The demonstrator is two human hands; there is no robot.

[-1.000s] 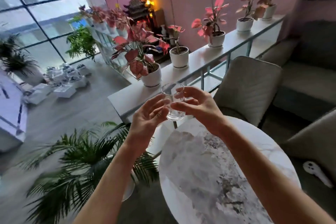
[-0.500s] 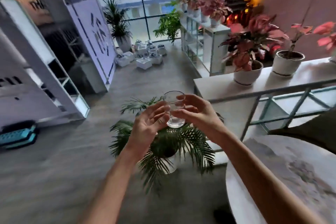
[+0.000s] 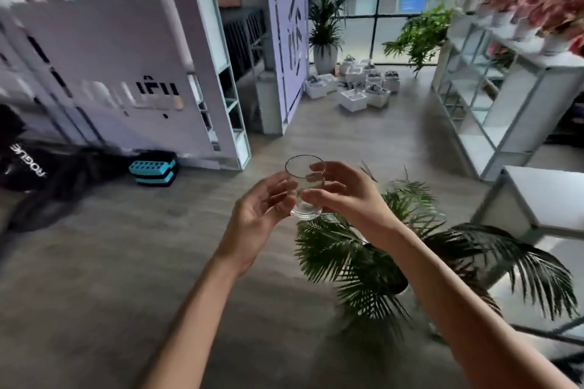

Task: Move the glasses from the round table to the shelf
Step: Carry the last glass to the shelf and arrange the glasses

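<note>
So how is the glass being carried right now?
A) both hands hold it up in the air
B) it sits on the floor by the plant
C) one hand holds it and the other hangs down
A: the left hand and the right hand both curl round the clear glass, upright in the air above the floor.

Clear glass (image 3: pixel 305 187), upright, held midair
</note>
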